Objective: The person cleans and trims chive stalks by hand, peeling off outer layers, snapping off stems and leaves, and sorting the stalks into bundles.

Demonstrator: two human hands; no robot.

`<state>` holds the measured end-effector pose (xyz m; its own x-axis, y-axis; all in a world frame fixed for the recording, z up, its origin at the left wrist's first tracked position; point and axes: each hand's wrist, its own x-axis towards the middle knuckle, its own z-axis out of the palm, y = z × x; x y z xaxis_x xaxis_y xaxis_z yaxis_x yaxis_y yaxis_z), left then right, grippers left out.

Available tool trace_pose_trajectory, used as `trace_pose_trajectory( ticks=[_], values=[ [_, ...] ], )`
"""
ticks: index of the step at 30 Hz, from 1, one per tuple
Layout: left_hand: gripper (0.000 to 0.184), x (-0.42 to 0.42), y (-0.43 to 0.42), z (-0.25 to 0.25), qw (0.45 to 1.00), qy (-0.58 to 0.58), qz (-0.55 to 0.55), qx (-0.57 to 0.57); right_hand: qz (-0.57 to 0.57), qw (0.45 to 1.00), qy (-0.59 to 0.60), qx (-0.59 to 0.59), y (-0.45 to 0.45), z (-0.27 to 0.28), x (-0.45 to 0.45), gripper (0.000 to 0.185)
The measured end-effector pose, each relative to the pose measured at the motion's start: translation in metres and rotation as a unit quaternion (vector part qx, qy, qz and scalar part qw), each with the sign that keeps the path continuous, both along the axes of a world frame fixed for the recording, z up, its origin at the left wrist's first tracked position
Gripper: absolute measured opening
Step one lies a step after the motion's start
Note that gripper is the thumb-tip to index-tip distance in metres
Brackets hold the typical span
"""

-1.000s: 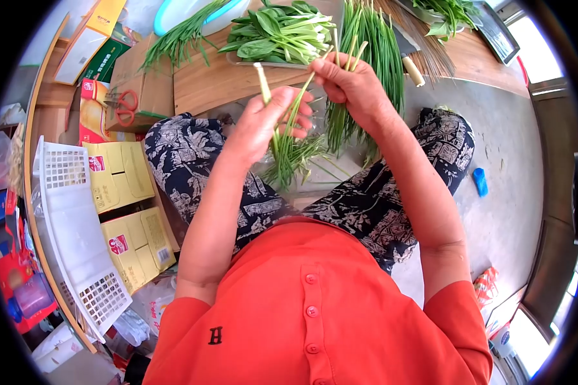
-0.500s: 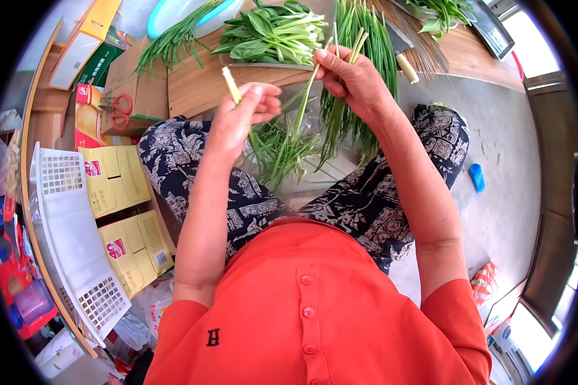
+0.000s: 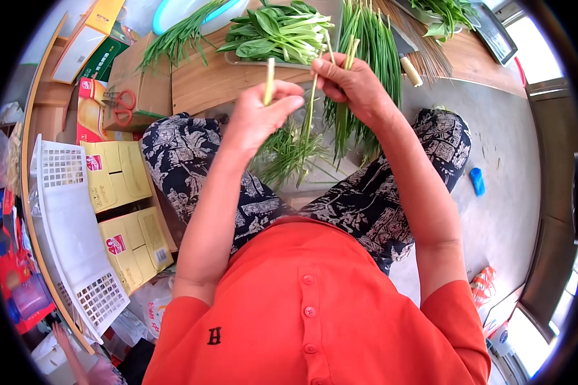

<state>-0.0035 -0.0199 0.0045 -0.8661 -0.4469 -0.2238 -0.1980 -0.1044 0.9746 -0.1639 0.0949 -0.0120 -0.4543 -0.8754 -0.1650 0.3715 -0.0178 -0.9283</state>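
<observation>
My left hand (image 3: 263, 115) is closed around a thick pale stalk (image 3: 270, 80) whose cut-looking white end points up. My right hand (image 3: 350, 83) pinches a few thin chives (image 3: 352, 48), pale ends upward, their green leaves dangling below the fingers. The two hands are a little apart, above my spread knees. Loose green trimmings (image 3: 286, 154) lie in a heap on the floor beneath them. Behind my right hand, a thick bunch of long chives (image 3: 376, 58) hangs over the table edge. Leafy greens with white stems (image 3: 282, 32) fill a clear tray beside it.
More chives (image 3: 180, 45) lie by a blue-rimmed basin (image 3: 221, 16) on the wooden table (image 3: 202, 83). A wooden-handled knife (image 3: 410, 69) rests at its edge. Red scissors (image 3: 123, 106) hang at a cardboard box. Another person's arm (image 3: 70, 353) shows at lower left.
My left hand has moved right and slightly up, closer to my right hand, turning the pale stalk more upright. My right hand keeps its pinch. Another person's arm has appeared at lower left.
</observation>
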Motion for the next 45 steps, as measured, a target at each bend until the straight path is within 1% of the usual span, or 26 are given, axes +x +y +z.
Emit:
trace_pose_trajectory(
  ticks=[4, 6, 7, 8, 9, 10, 12, 13, 14, 16, 17, 19, 20, 22, 25, 28, 30, 32, 33, 34, 35, 36, 37, 38, 42, 45],
  values=[
    [0.016, -0.008, 0.008, -0.008, 0.999, 0.014, -0.005, -0.029, 0.018, 1.000, -0.001, 0.007, -0.001, -0.002, 0.005, 0.023],
    [0.013, -0.007, 0.009, -0.008, 1.000, -0.004, 0.021, -0.019, 0.024, 1.000, -0.004, 0.001, 0.000, -0.003, 0.007, 0.022],
    [0.013, -0.007, 0.009, -0.008, 1.000, -0.004, 0.020, -0.019, 0.037, 0.999, 0.015, 0.006, 0.000, -0.002, 0.010, 0.022],
    [0.011, -0.007, 0.008, -0.008, 0.999, 0.012, 0.046, -0.015, 0.049, 0.998, 0.035, 0.011, 0.002, -0.001, 0.014, 0.023],
    [0.010, -0.006, 0.007, -0.008, 0.997, 0.029, 0.073, -0.011, 0.076, 0.996, 0.033, 0.040, 0.004, 0.006, 0.017, 0.026],
    [0.010, -0.006, 0.006, -0.007, 0.997, 0.028, 0.073, -0.011, 0.091, 0.994, 0.018, 0.062, 0.005, 0.006, 0.021, 0.027],
    [0.006, -0.005, 0.005, -0.004, 0.993, 0.057, 0.105, 0.016, 0.109, 0.993, -0.006, 0.053, 0.003, 0.000, 0.026, 0.026],
    [0.006, -0.004, 0.005, -0.006, 0.992, 0.056, 0.112, -0.006, 0.095, 0.994, -0.015, 0.046, 0.003, 0.001, 0.028, 0.022],
    [0.006, -0.005, 0.004, -0.008, 0.992, 0.056, 0.113, -0.006, 0.096, 0.994, -0.014, 0.046, 0.002, -0.001, 0.027, 0.022],
    [0.009, -0.005, 0.004, -0.013, 0.983, 0.068, 0.118, -0.126, 0.080, 0.995, -0.017, 0.048, 0.001, -0.004, 0.025, 0.017],
    [0.009, -0.003, 0.004, -0.014, 0.982, 0.068, 0.119, -0.126, 0.078, 0.995, -0.013, 0.052, 0.002, -0.005, 0.024, 0.014],
    [0.009, -0.002, 0.003, -0.017, 0.948, 0.050, 0.125, -0.290, 0.087, 0.994, -0.003, 0.058, 0.002, -0.002, 0.024, 0.015],
    [0.009, -0.001, 0.002, -0.017, 0.947, 0.050, 0.126, -0.291, 0.095, 0.993, 0.005, 0.065, 0.002, -0.001, 0.024, 0.015],
    [0.008, -0.001, 0.000, -0.018, 0.908, 0.079, 0.149, -0.383, 0.104, 0.992, 0.010, 0.064, 0.003, 0.002, 0.025, 0.015],
    [0.007, 0.000, -0.006, -0.013, 0.912, 0.051, 0.177, -0.367, 0.122, 0.991, 0.012, 0.060, 0.005, 0.004, 0.026, 0.015],
    [0.006, 0.003, -0.019, -0.011, 0.902, 0.047, 0.210, -0.375, 0.135, 0.990, -0.002, 0.050, 0.007, 0.004, 0.025, 0.015],
    [0.008, 0.007, -0.030, -0.016, 0.902, 0.047, 0.219, -0.370, 0.139, 0.989, -0.012, 0.042, 0.008, 0.004, 0.023, 0.015],
    [0.011, 0.014, -0.041, -0.019, 0.898, -0.034, 0.201, -0.391, 0.121, 0.992, -0.035, 0.035, 0.009, 0.003, 0.021, 0.015],
    [0.018, 0.015, -0.042, -0.016, 0.913, -0.068, 0.172, -0.364, 0.125, 0.991, -0.037, 0.029, 0.010, 0.003, 0.020, 0.015],
    [0.018, 0.015, -0.039, -0.015, 0.913, -0.068, 0.171, -0.364, 0.124, 0.991, -0.037, 0.029, 0.010, 0.002, 0.020, 0.015],
    [0.023, 0.014, -0.033, -0.015, 0.954, -0.059, 0.152, -0.250, 0.123, 0.992, -0.028, 0.031, 0.009, 0.001, 0.021, 0.016],
    [0.028, 0.012, -0.024, -0.008, 0.981, -0.049, 0.132, -0.134, 0.122, 0.992, -0.019, 0.034, 0.007, 0.001, 0.022, 0.016],
    [0.036, 0.010, -0.016, -0.001, 0.991, -0.028, 0.112, -0.063, 0.124, 0.991, -0.020, 0.034, 0.006, 0.001, 0.024, 0.016],
    [0.032, 0.007, -0.007, 0.007, 0.994, -0.012, 0.110, -0.016, 0.128, 0.991, 0.001, 0.029, 0.005, 0.001, 0.026, 0.016],
    [0.019, 0.002, -0.002, 0.001, 0.994, 0.002, 0.109, 0.020, 0.131, 0.989, 0.053, 0.039, 0.004, 0.003, 0.030, 0.017],
    [0.014, 0.004, -0.004, 0.000, 0.995, 0.018, 0.090, 0.048, 0.137, 0.989, 0.043, 0.024, 0.005, 0.001, 0.029, 0.018]
  ],
)
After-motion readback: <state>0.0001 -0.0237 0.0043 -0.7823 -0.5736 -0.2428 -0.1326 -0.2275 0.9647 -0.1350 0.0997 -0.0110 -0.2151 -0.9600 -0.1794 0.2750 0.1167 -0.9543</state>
